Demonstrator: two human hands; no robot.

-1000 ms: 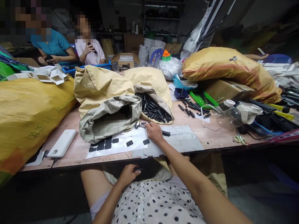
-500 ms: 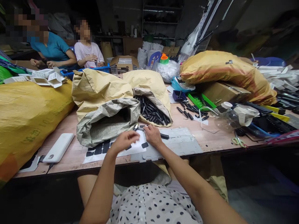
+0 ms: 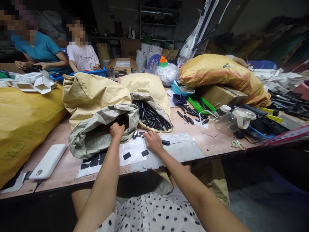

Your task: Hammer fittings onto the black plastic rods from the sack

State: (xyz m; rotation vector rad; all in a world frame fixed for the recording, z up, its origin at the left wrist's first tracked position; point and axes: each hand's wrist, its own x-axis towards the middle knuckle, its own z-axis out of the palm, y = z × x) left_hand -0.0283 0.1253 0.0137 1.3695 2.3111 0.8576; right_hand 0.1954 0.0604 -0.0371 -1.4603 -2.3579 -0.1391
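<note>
White power bank (image 3: 48, 161) on table (image 3: 217, 145), well left of fingers. Left hand (image 3: 117, 130) at mouth of grey woven sack (image 3: 96, 138); fingers curled, tips hidden inside sack, cannot tell what they hold. Just below them, white sheet (image 3: 135, 149) with black patches (image 3: 126, 156). Right hand (image 3: 152, 141) at sheet's right edge, fingers closed over handle of small hammer (image 3: 135, 134); steel head just left of fingers, black handle end sticking out right. Beyond fingers, open sack of black parts (image 3: 152, 117). Grey plate (image 3: 185, 148) under and right of hand.

Coarse woven sack (image 3: 96, 135), matt wooden table (image 3: 214, 143), shiny metal hammer (image 3: 138, 135)
</note>
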